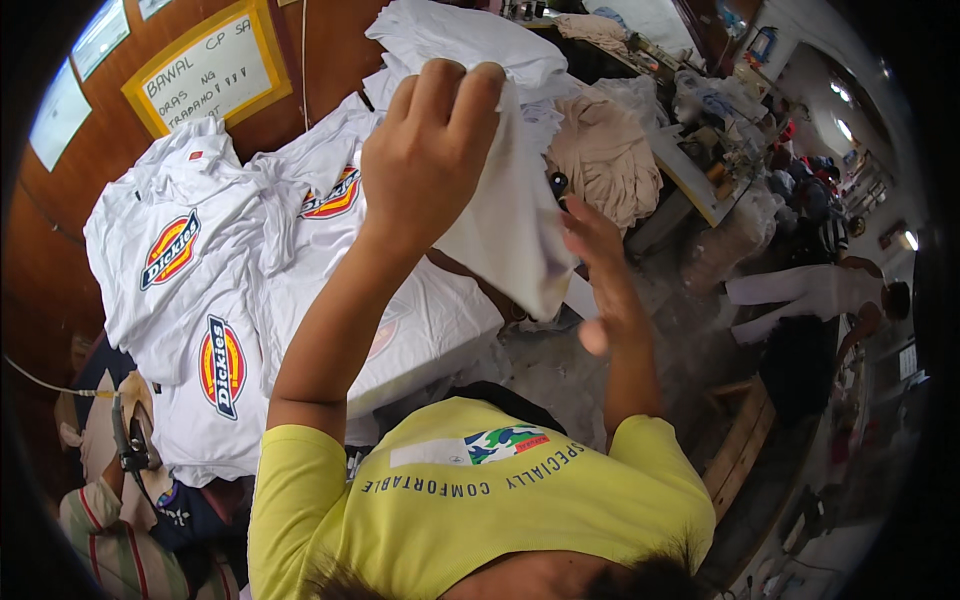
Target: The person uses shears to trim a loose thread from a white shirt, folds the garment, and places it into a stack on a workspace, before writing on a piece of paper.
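Note:
High in front of me, my left hand (430, 155) is closed on the upper part of a white T-shirt (510, 225). The shirt hangs down to the right in a narrow fold, its lower end slightly blurred. My right hand (605, 265) is beside that hanging end, thumb and fingers apart. A small black round-ended thing (558, 185) shows at its fingertips; I cannot tell whether it is held. Below and left, white T-shirts (200, 300) with a red, yellow and blue print lie spread over a stack. Another heap of white cloth (460, 40) rises behind my left hand.
Beige garments (605, 150) are piled beyond my right hand, near a sewing table (690, 170) with machines. A person in striped clothing (120, 530) is at the lower left. Another person in white trousers (800, 295) is bent over at the right, near a wooden bench (740, 440).

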Motion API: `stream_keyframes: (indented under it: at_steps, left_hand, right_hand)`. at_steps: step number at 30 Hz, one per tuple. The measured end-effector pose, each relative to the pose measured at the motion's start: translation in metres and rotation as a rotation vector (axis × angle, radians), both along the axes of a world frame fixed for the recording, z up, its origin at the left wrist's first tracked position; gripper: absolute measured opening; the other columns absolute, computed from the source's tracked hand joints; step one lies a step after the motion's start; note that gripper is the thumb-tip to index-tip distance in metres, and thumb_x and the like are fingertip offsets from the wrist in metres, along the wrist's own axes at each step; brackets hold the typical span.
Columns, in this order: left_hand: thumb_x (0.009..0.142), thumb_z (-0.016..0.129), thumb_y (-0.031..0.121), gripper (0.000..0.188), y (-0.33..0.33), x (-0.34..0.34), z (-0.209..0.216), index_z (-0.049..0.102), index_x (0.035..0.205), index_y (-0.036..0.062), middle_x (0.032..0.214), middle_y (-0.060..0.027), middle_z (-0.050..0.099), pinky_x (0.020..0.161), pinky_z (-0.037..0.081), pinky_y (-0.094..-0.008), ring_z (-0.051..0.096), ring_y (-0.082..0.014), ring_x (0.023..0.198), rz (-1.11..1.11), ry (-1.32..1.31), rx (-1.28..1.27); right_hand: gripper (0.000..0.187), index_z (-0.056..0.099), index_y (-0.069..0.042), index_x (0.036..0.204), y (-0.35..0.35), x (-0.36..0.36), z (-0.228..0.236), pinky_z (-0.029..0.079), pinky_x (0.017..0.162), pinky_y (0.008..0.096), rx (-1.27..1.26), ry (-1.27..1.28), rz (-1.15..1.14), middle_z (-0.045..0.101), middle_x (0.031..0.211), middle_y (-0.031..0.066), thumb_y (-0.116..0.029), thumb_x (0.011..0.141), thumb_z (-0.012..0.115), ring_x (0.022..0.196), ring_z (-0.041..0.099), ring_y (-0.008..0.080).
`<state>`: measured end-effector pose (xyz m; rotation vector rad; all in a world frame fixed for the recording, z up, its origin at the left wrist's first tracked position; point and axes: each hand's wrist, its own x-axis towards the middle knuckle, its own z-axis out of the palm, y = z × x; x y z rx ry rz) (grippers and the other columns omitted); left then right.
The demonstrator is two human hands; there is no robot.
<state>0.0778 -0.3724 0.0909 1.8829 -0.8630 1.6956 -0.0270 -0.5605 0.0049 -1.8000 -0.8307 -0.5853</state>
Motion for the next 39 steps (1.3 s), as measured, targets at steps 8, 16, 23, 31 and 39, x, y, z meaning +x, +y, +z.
stream_keyframes:
  at_steps: [8,16,23,31,39]
  left_hand:
    - [0.075,0.059,0.0,0.025,-0.012,0.007,-0.006,0.052,0.098,0.006,0.086,-0.0076,0.057,0.06,0.047,-0.0322,0.058,-0.0254,0.069,-0.192,0.23,0.014]
    - [0.083,0.056,0.004,0.019,-0.022,0.014,-0.025,0.047,0.1,0.0029,0.087,-0.0117,0.061,0.055,0.046,-0.0332,0.059,-0.0259,0.06,-0.391,0.307,0.021]
    - [0.085,0.055,0.005,0.018,-0.057,0.042,-0.017,0.047,0.101,0.0058,0.085,-0.0141,0.061,0.055,0.047,-0.0355,0.061,-0.0291,0.061,-0.558,0.44,-0.129]
    - [0.075,0.05,0.02,0.018,-0.117,-0.093,0.011,0.047,0.092,0.0162,0.084,-0.003,0.051,0.045,0.042,-0.0291,0.053,-0.0173,0.075,-1.038,-0.106,0.644]
    - [0.079,0.058,0.024,0.021,-0.047,-0.097,-0.029,0.053,0.098,0.0186,0.122,-0.0074,0.051,0.074,0.046,-0.0352,0.051,-0.0221,0.104,-0.85,-0.202,0.401]
  right_hand:
    - [0.068,0.048,-0.01,0.122,-0.05,0.005,-0.009,0.03,0.101,0.0389,-0.18,0.123,-0.424,0.035,0.138,0.0138,-0.027,0.064,0.08,0.125,0.035,0.03]
    - [0.052,0.055,-0.004,0.11,-0.092,0.039,-0.008,0.038,0.092,0.0335,-0.383,0.171,-0.6,0.051,0.116,0.0104,-0.025,0.068,0.078,0.108,0.049,0.0231]
    - [0.041,0.054,0.002,0.109,-0.144,0.058,0.002,0.039,0.091,0.0328,0.064,-0.133,-1.024,0.055,0.112,0.0118,-0.018,0.077,0.07,0.105,0.052,0.0225]
    - [0.038,0.056,0.001,0.111,-0.008,0.082,-0.049,0.034,0.091,0.045,0.14,0.109,-0.455,0.056,0.115,0.0144,-0.025,0.083,0.058,0.107,0.05,0.029]
    - [0.047,0.056,-0.006,0.115,-0.057,0.227,0.078,0.025,0.091,0.0601,0.292,-0.552,-0.815,0.054,0.119,0.0163,-0.04,0.083,0.052,0.113,0.044,0.0376]
